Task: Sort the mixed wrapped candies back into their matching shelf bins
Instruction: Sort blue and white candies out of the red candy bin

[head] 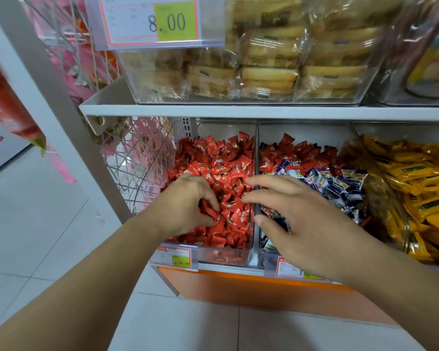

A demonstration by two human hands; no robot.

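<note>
Red candies [221, 171] sit under the left hand [185, 206], its grip pinching some; right hand [302, 224] spread.

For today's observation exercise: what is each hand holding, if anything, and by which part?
The left hand pinches a red candy by its wrapper edge, in the red bin. The right hand holds nothing, fingers spread.
</note>
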